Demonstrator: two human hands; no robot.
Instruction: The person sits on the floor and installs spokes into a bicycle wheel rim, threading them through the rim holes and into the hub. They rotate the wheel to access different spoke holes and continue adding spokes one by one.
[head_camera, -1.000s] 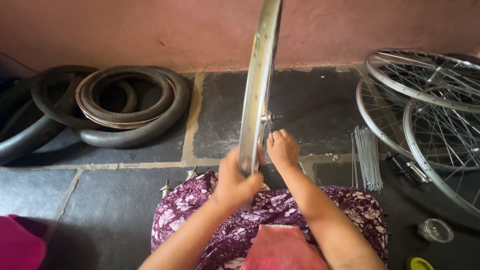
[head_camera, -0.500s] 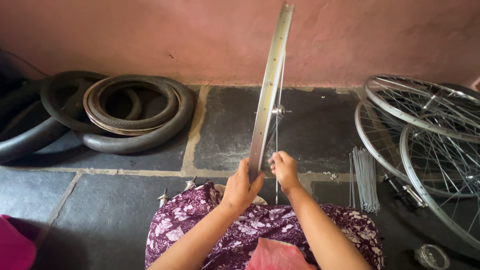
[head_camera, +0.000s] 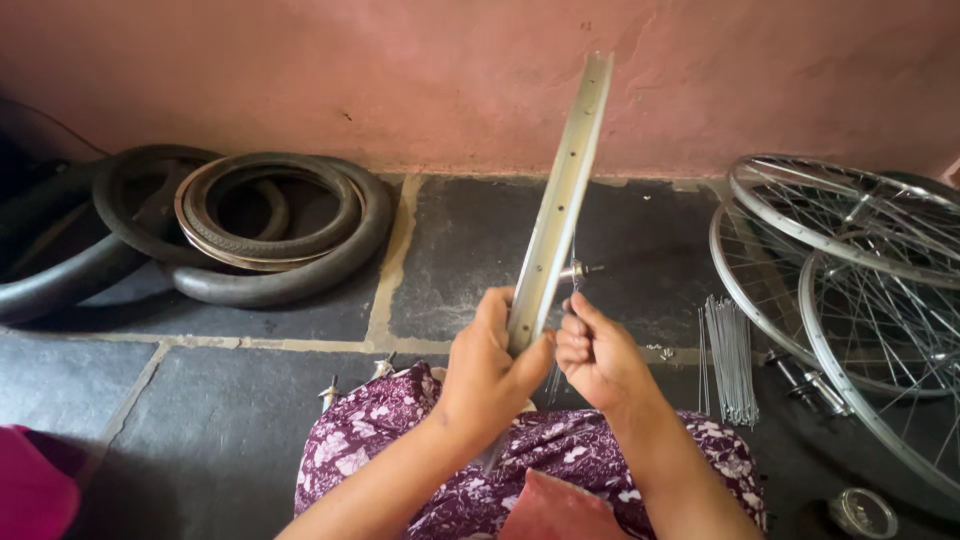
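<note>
A silver bicycle rim (head_camera: 563, 196) stands edge-on in front of me, leaning slightly right at the top, with a row of small holes along it. My left hand (head_camera: 490, 375) grips its lower part. My right hand (head_camera: 596, 352) is closed just to the right of the rim, fingers pinched on thin spokes below the hub axle (head_camera: 578, 270) that sticks out beside the rim. What exactly the fingers pinch is partly hidden. The rim rests over my lap, covered in purple flowered cloth (head_camera: 470, 470).
Black tyres and tubes (head_camera: 262, 225) lie coiled at the left by the pink wall. Spoked wheels (head_camera: 850, 270) are stacked at the right. A bundle of loose spokes (head_camera: 730, 355) and a hub (head_camera: 805, 380) lie on the dark stone floor. A small round tin (head_camera: 862, 512) sits bottom right.
The view has tilted so the rim's top end now shows below the frame's top. Both hands stay on the rim's lower part; my right hand has shifted slightly lower beside the spokes.
</note>
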